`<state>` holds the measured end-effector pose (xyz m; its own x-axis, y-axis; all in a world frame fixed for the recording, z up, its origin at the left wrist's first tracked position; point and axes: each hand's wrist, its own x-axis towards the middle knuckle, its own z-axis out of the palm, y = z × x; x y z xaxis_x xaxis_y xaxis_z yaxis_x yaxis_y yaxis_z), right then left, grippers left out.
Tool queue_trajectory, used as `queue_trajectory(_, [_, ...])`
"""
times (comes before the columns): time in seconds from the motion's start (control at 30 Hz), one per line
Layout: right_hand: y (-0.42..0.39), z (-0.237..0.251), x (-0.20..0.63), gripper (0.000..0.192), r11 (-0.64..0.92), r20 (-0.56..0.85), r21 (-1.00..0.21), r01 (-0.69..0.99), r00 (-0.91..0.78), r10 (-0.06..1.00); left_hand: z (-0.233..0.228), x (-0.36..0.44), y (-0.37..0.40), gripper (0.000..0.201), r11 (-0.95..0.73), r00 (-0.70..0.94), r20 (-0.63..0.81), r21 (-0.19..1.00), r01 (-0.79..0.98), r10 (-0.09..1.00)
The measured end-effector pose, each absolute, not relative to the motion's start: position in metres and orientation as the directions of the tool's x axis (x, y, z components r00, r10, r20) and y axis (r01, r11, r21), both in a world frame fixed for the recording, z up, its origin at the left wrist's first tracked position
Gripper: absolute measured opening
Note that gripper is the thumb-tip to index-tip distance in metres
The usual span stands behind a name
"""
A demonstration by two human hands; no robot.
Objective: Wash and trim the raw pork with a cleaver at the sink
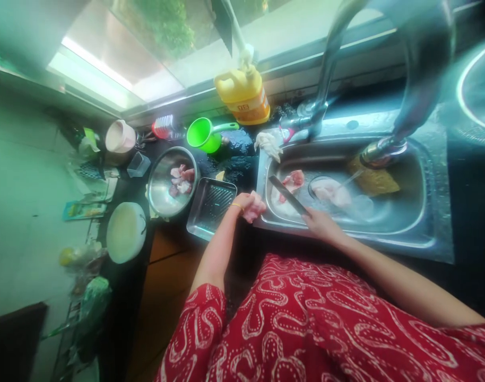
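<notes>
My left hand (243, 201) is closed around a piece of raw meat (256, 208), held between the perforated metal tray (198, 229) and the sink's left edge. In my right hand (321, 224) is a knife (286, 194), its blade slanting up and left over the near left part of the sink (415, 212). More raw meat (296, 179) lies in the sink beyond the blade, and a pale piece (330, 192) rests around the drain under running water. Several cut meat pieces (182, 180) sit in the steel bowl (157, 170) to the left.
A tap (386, 151) arches over the sink, with a brown sheet-like item (373, 178) beneath it. Behind stand a green dipper (202, 135) and a yellow jug (244, 98). A crumpled white cloth (268, 145) lies on the sink rim. At left is a round white board (125, 233).
</notes>
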<state>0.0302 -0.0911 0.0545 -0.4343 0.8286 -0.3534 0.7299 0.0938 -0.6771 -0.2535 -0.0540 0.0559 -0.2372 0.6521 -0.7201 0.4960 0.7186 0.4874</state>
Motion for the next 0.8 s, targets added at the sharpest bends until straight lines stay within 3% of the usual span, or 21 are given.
queue_trajectory(0.2, [-0.07,0.039,0.047,0.046,0.053,-0.401,-0.509,0.859,-0.29,0.869,0.044,-0.265,-0.055,0.017,0.601,-0.141,-0.704,0.464,0.651,0.696])
queue_trajectory(0.33, [-0.058,0.042,0.072,0.049,0.075,-0.357,-0.346,0.935,-0.205,0.911,0.059,-0.267,-0.067,0.024,0.49,-0.182,-0.563,0.463,0.739,0.806])
queue_trajectory(0.4, [-0.056,0.044,0.084,0.049,0.076,-0.286,-0.254,0.964,-0.15,0.946,0.069,-0.265,-0.08,0.029,0.53,-0.233,-0.529,0.522,0.669,0.816])
queue_trajectory(0.5, [-0.056,0.044,0.096,0.051,0.065,-0.172,-0.192,0.979,-0.099,0.98,0.075,-0.257,-0.105,0.023,0.666,-0.273,-0.609,0.647,0.372,0.744])
queue_trajectory(0.57, [-0.058,0.042,0.096,0.051,0.08,-0.17,-0.251,0.965,-0.125,0.978,0.073,-0.249,-0.121,0.017,0.716,-0.287,-0.658,0.669,0.2,0.696])
queue_trajectory(0.63, [-0.061,0.041,0.088,0.049,0.104,-0.208,-0.386,0.917,-0.196,0.958,0.068,-0.242,-0.133,0.015,0.729,-0.308,-0.668,0.666,0.162,0.678])
queue_trajectory(0.73, [-0.07,0.043,0.062,0.043,0.089,-0.263,-0.629,0.773,-0.319,0.91,0.061,-0.231,-0.148,0.016,0.7,-0.329,-0.618,0.645,0.306,0.714])
queue_trajectory(0.8, [-0.078,0.048,0.039,0.039,0.009,-0.34,-0.748,0.664,-0.394,0.854,0.056,-0.222,-0.158,0.02,0.606,-0.355,-0.491,0.63,0.487,0.796])
